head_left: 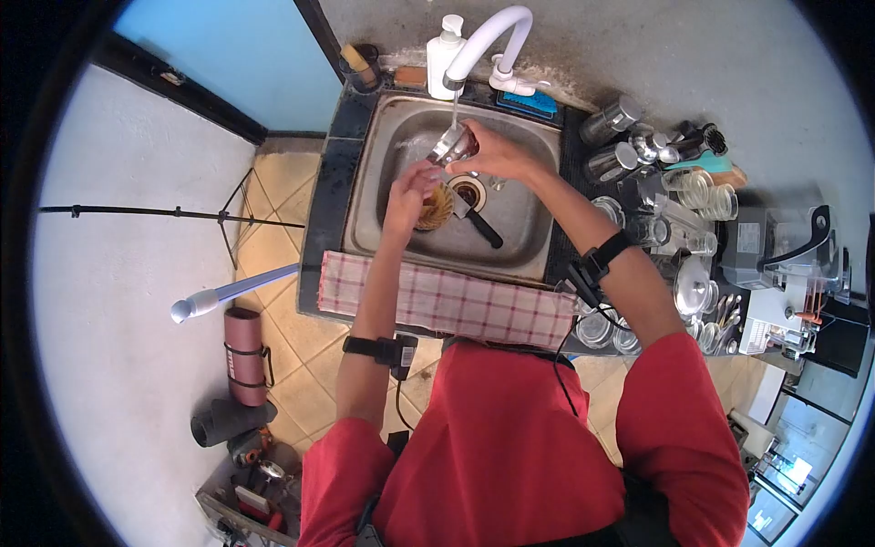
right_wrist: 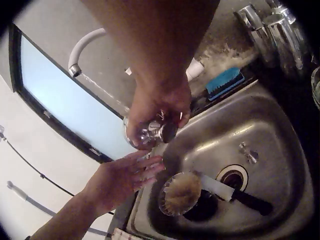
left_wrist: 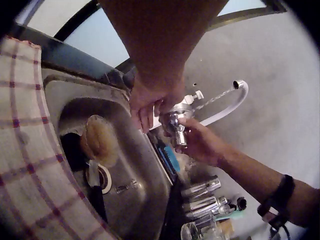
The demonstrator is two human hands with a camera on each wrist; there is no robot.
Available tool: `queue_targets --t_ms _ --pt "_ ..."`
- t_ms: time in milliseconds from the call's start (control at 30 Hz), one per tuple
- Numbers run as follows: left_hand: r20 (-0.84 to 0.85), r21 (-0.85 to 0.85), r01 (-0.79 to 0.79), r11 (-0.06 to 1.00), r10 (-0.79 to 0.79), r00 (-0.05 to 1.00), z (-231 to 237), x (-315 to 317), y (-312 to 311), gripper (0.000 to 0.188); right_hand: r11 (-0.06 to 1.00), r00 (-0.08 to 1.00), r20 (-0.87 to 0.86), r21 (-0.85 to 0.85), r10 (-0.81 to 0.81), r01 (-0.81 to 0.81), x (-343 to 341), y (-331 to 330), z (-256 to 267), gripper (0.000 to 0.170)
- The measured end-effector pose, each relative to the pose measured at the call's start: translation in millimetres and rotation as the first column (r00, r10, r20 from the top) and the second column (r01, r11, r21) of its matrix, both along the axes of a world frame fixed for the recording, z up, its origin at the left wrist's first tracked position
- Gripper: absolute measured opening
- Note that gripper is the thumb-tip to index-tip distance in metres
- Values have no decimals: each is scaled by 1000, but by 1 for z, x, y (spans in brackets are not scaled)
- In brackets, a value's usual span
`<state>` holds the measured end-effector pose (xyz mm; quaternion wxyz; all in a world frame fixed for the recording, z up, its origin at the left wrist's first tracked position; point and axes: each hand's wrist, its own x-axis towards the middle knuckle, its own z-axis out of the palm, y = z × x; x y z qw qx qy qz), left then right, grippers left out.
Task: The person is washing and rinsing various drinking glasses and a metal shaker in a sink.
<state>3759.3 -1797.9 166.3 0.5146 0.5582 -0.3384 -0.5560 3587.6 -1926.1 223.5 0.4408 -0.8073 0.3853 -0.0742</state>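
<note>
My right hand (head_left: 497, 153) grips a shiny metal piece (left_wrist: 177, 125), wide at one end and narrow at the other, like a cocktail shaker top. It is held over the sink (head_left: 538, 182), below the white tap (head_left: 497, 27), from which water runs. Close beside the piece is my left hand (right_wrist: 116, 181), its fingers straight and apart in the right wrist view. Lower in the sink sits a clear ribbed bowl (right_wrist: 170, 209) with a tan, fibrous-looking mass inside. A knife (right_wrist: 250, 201) with a black handle lies beside it, near the drain (right_wrist: 233, 176).
Behind the sink stand a white pump bottle (head_left: 444, 59) and a blue brush (head_left: 529, 103). Metal shakers (head_left: 611, 118) and several glass jars (head_left: 693, 190) crowd the right counter. A checked cloth (head_left: 447, 296) covers the front edge.
</note>
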Motion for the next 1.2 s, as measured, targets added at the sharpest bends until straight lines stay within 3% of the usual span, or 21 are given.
queue_targets --t_ms 100,300,367,433,500,533,700,767,800,833,900,967,1033,1067,1133,1167,1200 --pt "-13 107 117 987 -117 993 2 0 9 32 996 997 5 30 -81 81 0 -5 -5 93" --pt "-7 137 228 964 -229 973 11 0 20 31 999 981 -189 7 35 -34 -3 -2 17 81" --pt "-43 108 236 966 -232 972 3 2 21 32 980 928 -355 -117 112 -163 -8 -8 5 76" --pt "-89 78 264 961 -257 962 -5 2 21 32 973 934 -356 -200 36 -114 -19 -10 -13 72" --pt "-55 45 252 967 -249 967 -10 1 20 36 964 928 -296 -68 228 -259 -28 -4 -12 70" --pt "-80 78 219 973 -213 974 -7 -3 17 48 968 930 -306 -74 205 -238 -30 0 -8 70" --pt "-33 103 215 971 -213 977 -2 -27 5 65 991 962 -245 -24 125 -135 -32 10 -8 64" --pt "156 -42 246 968 -237 959 10 -38 3 68 983 970 -173 -39 173 -182 -38 6 -14 59" --pt "12 -14 183 983 -183 983 14 -42 5 67 980 968 -183 127 173 -152 -40 7 2 58" --pt "18 -15 178 984 -178 984 17 -44 3 67 950 965 -194 290 175 -114 -43 5 9 58" --pt "-233 -88 156 984 -173 957 24 -49 2 64 949 966 -184 291 182 -123 -44 4 16 62" --pt "-229 -84 112 990 -129 965 32 -54 3 62 947 968 -174 297 183 -125 -46 5 16 66" --pt "-223 -84 73 994 -91 971 32 -53 1 61 884 977 -124 458 172 -98 -48 6 18 74" --pt "-288 -78 62 995 -82 954 28 -52 -2 59 883 977 -124 458 172 -98 -50 4 20 74" --pt "-353 -64 48 997 -68 933 21 -52 -3 57 893 997 -73 450 19 16 -57 -2 31 77" --pt "-395 -26 28 999 -36 918 19 -53 -2 54 980 988 -156 197 -11 42 -61 -11 36 71" --pt "-434 10 9 1000 -4 901 16 -52 -1 52 996 972 -226 -75 -63 47 -65 -27 40 65"
